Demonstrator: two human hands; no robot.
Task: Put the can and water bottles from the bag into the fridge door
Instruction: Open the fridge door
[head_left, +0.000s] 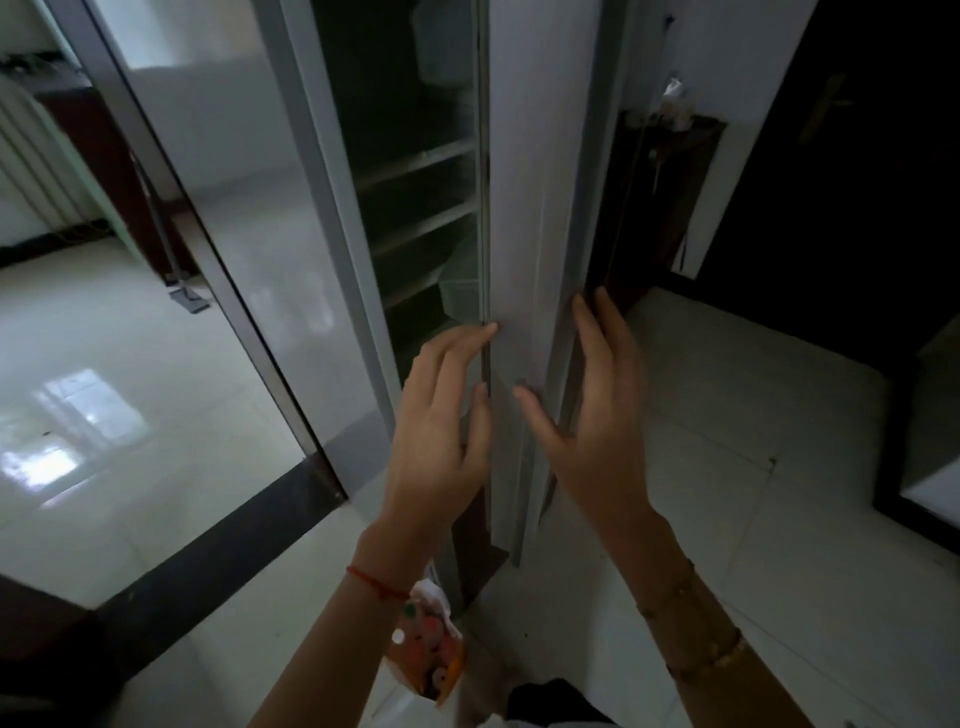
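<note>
The fridge (415, 208) stands ahead of both hands, its dim shelves showing just beyond the left fingertips. Between the hands runs the white door (519, 208), seen edge-on. The left hand (441, 431), fingers straight, touches its left edge; the right hand (597, 431), also flat and open, lies along its right side, probably to swing it wide for loading. The patterned bag (431, 654) hangs below the left wrist. Can and bottles are unseen — presumably inside it. No writing is legible.
</note>
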